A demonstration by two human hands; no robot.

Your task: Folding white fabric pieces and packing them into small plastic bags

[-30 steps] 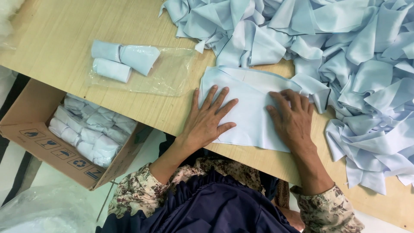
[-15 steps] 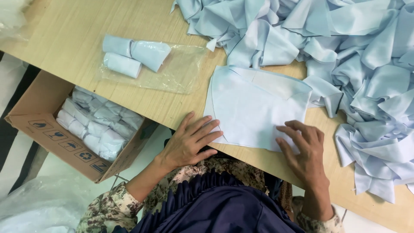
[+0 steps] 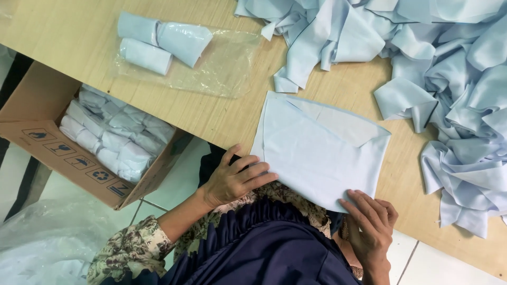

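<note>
A flat stack of pale blue fabric pieces (image 3: 317, 150) lies on the wooden table (image 3: 68, 31), hanging over its near edge. My left hand (image 3: 232, 177) grips the stack's lower left corner, fingers on top. My right hand (image 3: 372, 221) pinches the lower right corner at the table's edge. A folded-over flap shows at the stack's top right.
A big heap of loose pale blue fabric (image 3: 422, 58) fills the table's far right. A clear plastic bag (image 3: 206, 63) holds three rolled bundles (image 3: 158, 42). Left of me, below the table, a cardboard box (image 3: 63, 158) holds several bagged rolls. Crumpled plastic (image 3: 42, 243) lies on the floor.
Both hands slid from flat on top of the fabric stack toward me, down to its near corners, and the stack came with them to overhang the table edge.
</note>
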